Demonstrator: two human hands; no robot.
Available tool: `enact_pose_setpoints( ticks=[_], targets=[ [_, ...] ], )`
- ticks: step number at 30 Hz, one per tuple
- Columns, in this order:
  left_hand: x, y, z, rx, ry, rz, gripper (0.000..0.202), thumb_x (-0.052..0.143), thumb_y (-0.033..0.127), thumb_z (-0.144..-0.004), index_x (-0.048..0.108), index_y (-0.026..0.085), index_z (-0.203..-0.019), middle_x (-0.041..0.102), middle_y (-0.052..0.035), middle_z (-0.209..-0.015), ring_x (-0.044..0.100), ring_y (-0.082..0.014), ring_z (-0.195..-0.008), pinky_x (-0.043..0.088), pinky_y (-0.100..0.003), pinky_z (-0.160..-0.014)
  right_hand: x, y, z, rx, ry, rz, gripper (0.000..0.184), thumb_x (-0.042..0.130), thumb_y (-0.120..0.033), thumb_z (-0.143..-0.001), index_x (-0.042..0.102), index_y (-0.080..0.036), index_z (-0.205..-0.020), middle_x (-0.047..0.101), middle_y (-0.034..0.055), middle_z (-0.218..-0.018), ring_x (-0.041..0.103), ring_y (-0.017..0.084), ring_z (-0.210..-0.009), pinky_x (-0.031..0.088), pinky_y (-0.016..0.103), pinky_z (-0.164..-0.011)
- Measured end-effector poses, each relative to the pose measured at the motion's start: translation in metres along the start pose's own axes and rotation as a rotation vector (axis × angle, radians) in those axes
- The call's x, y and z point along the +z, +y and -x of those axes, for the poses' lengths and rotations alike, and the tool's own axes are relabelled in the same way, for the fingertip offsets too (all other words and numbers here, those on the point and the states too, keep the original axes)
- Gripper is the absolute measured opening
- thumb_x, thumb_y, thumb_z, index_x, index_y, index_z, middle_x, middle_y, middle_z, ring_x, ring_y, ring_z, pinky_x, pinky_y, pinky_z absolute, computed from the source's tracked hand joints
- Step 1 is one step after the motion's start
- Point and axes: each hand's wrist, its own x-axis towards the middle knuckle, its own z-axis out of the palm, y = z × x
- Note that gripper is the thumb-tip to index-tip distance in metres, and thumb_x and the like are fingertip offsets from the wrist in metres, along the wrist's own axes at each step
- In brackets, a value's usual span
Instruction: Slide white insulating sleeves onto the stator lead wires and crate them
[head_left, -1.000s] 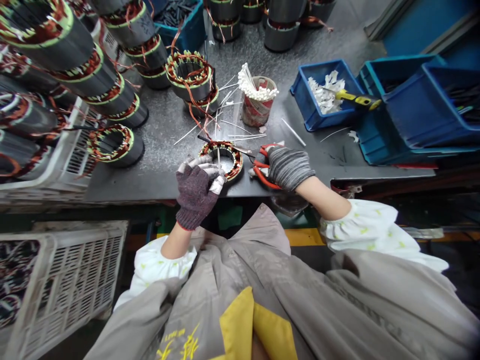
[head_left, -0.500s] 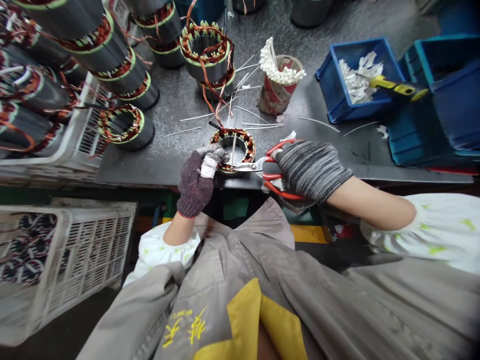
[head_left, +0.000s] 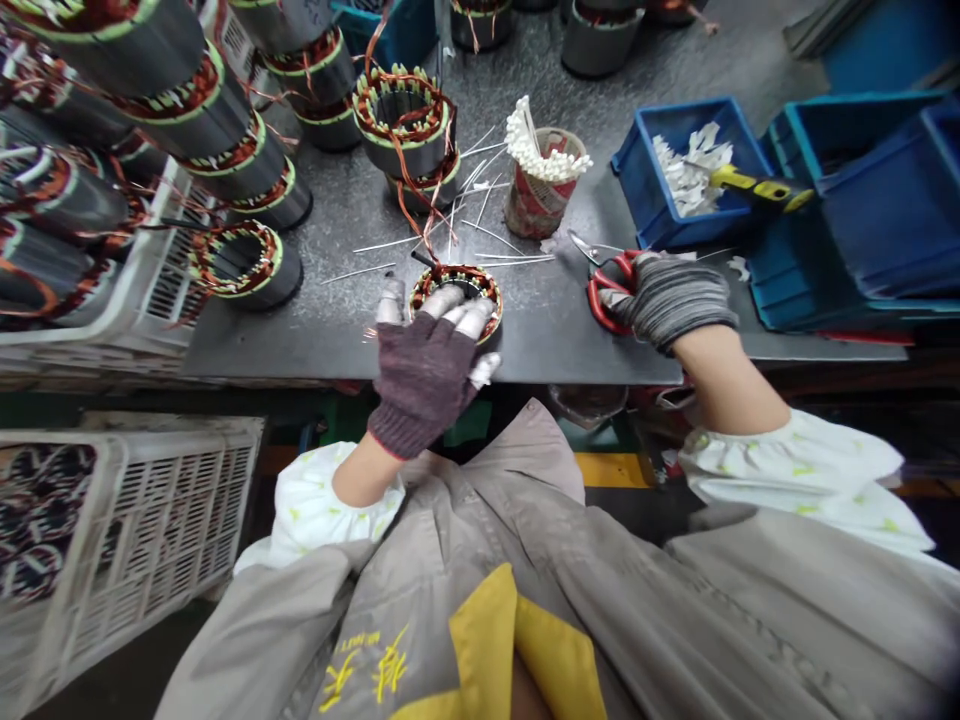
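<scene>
A wound motor stator [head_left: 491, 290] with copper windings and a yellow-green rim stands near the table's front edge. Over it lies my left hand [head_left: 420, 365], in a dark purple glove with white-wrapped fingertips. Its fingers are spread across the stator's top and hide part of the opening. To the right, my right hand [head_left: 679, 300], in a grey striped glove, is closed around the red handles of a pair of scissors [head_left: 611, 305]. The scissor blades are parted and point up and left, just above or on the tabletop; which, I cannot tell.
White ties lie loose behind the stator. A cup [head_left: 536, 205] holds more ties. A blue bin [head_left: 660, 225] contains white scraps and a yellow-handled knife [head_left: 765, 188]. Other stators [head_left: 405, 140] stand stacked behind and left. White crates [head_left: 180, 510] flank the table's left side.
My right hand has carried the scissors right, away from the stator. My left hand has gone from pinching at the stator's left rim to spreading over its top.
</scene>
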Motion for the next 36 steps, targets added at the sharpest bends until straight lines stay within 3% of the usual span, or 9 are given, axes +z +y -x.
enact_pose_setpoints(
  ticks=[3,7,10,15,19,26,31,34,36],
  targets=[
    [0.018,0.004,-0.012,-0.053,-0.113,-0.156,0.039,0.075,0.048,-0.09,0.07,0.024,-0.12,0.078,-0.0112,-0.114,0.068,-0.0375,-0.12,0.019,-0.078,-0.125,0.012,-0.008,0.009,-0.011,0.101,-0.004,0.052,0.052,-0.042,-0.1,0.065,-0.005,-0.134,0.068,0.03,-0.131,0.065,0.039,-0.116,0.048,0.047,-0.095],
    [0.021,-0.003,-0.01,-0.115,-0.243,-0.224,0.031,0.08,0.05,-0.085,0.073,0.021,-0.091,0.077,-0.0107,-0.088,0.071,-0.039,-0.102,0.04,-0.074,-0.108,0.044,-0.036,0.029,-0.305,0.113,-0.139,0.044,0.05,-0.04,-0.1,0.071,-0.012,-0.127,0.07,0.02,-0.137,0.062,0.037,-0.122,0.047,0.049,-0.106],
    [-0.003,-0.014,0.008,-0.263,-0.232,-0.014,0.034,0.081,0.052,-0.082,0.073,0.02,-0.089,0.078,-0.0087,-0.089,0.072,-0.0349,-0.101,0.053,-0.055,-0.095,0.067,-0.041,0.035,-0.35,0.212,-0.192,0.043,0.049,-0.04,-0.1,0.072,-0.015,-0.127,0.07,0.0177,-0.136,0.062,0.037,-0.124,0.047,0.053,-0.111],
    [-0.064,-0.052,0.039,-0.678,0.058,0.444,0.05,0.07,0.069,-0.086,0.073,0.021,-0.101,0.078,-0.0022,-0.088,0.071,-0.0215,-0.077,0.054,-0.033,-0.068,0.089,-0.03,0.027,-0.453,0.332,-0.245,0.041,0.049,-0.043,-0.102,0.074,-0.018,-0.124,0.073,0.018,-0.13,0.065,0.039,-0.117,0.051,0.056,-0.105],
    [-0.106,-0.111,0.028,-0.585,0.173,-0.083,0.048,0.081,0.063,-0.078,0.076,0.024,-0.105,0.078,-0.0068,-0.102,0.069,-0.0308,-0.105,0.052,-0.044,-0.097,0.095,-0.028,0.025,-0.486,0.38,-0.234,0.038,0.053,-0.041,-0.1,0.073,-0.02,-0.126,0.074,0.0181,-0.128,0.067,0.041,-0.111,0.052,0.058,-0.102],
    [-0.123,-0.205,-0.007,-0.639,-0.202,-0.595,0.053,0.063,0.069,-0.088,0.075,0.023,-0.112,0.077,-0.0152,-0.11,0.067,-0.0397,-0.112,0.044,-0.057,-0.103,0.092,-0.032,0.028,-0.483,0.38,-0.21,0.034,0.054,-0.038,-0.101,0.072,-0.021,-0.124,0.074,0.018,-0.129,0.068,0.041,-0.114,0.054,0.056,-0.102],
    [-0.122,-0.194,-0.019,-0.525,-0.086,-0.595,0.057,0.055,0.065,-0.094,0.068,0.025,-0.131,0.074,-0.0135,-0.125,0.061,-0.0405,-0.126,0.025,-0.07,-0.118,0.093,-0.035,0.026,-0.464,0.431,-0.225,0.034,0.054,-0.039,-0.102,0.073,-0.018,-0.12,0.075,0.0174,-0.127,0.069,0.039,-0.112,0.056,0.056,-0.101],
    [-0.094,-0.165,-0.069,-0.306,0.148,-0.458,0.05,0.054,0.051,-0.1,0.059,0.026,-0.142,0.07,-0.0081,-0.14,0.056,-0.0322,-0.136,0.017,-0.062,-0.129,0.093,-0.037,0.024,-0.467,0.447,-0.219,0.035,0.054,-0.038,-0.102,0.075,-0.014,-0.117,0.076,0.018,-0.124,0.069,0.037,-0.109,0.057,0.054,-0.099],
    [-0.061,-0.145,-0.117,-0.178,0.151,-0.353,0.047,0.06,0.044,-0.097,0.06,0.027,-0.141,0.071,-0.007,-0.138,0.057,-0.0317,-0.135,0.019,-0.06,-0.13,0.091,-0.038,0.023,-0.465,0.463,-0.219,0.035,0.055,-0.037,-0.102,0.076,-0.013,-0.117,0.076,0.0181,-0.122,0.069,0.035,-0.108,0.057,0.053,-0.1]
  ],
)
